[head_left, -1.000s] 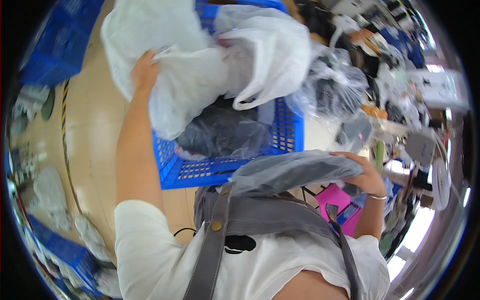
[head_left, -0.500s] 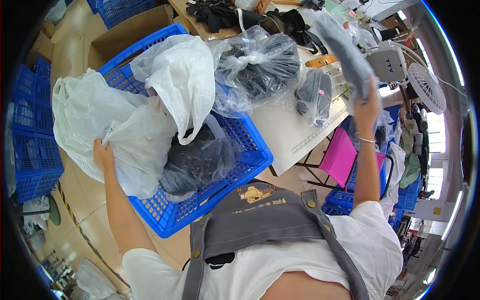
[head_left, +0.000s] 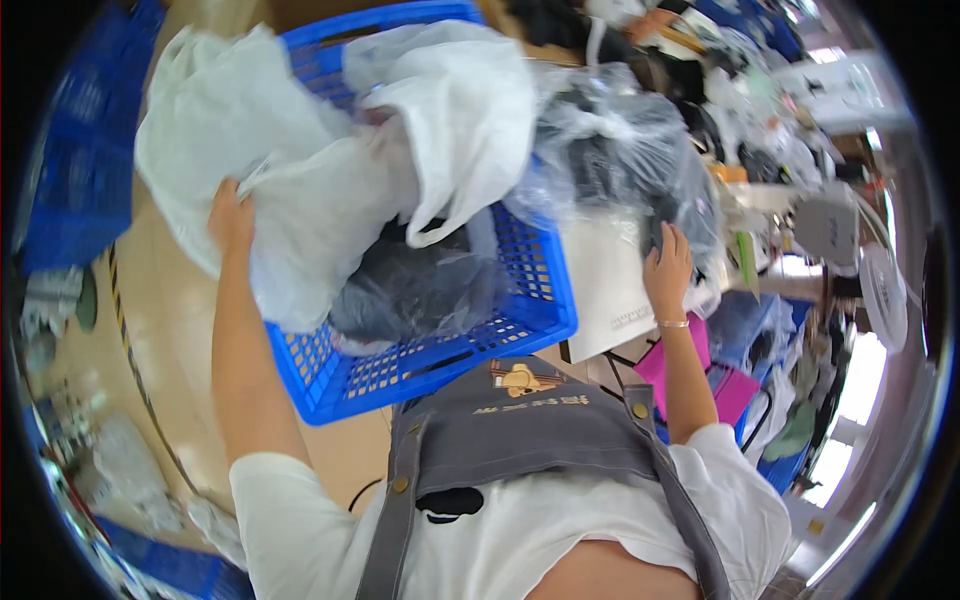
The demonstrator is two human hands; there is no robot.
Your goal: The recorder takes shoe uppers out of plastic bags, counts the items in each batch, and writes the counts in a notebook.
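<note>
My left hand [head_left: 232,215] is closed on the edge of a large white plastic bag [head_left: 225,110], which hangs over the left side of a blue basket [head_left: 420,385]. A second white bag [head_left: 465,100] with handle loops lies over the far part of the basket. Below them, inside the basket, rests a dark bundle in clear plastic [head_left: 410,290]. On the right, my right hand [head_left: 670,272] is over the white table with its fingers stretched apart. Its fingertips are at a dark item in a clear bag [head_left: 690,205]; whether they press on it is blurred.
A knotted clear bag of dark goods [head_left: 610,150] sits on the white table [head_left: 605,270]. Under the table's right side is a magenta object [head_left: 730,390]. Blue crates [head_left: 85,190] stand at the left, a white fan [head_left: 883,300] at the right.
My right hand has come down and inward from a raised position, where it held a dark item in clear plastic; it no longer grips it. My left hand keeps the white bag. The view has shifted.
</note>
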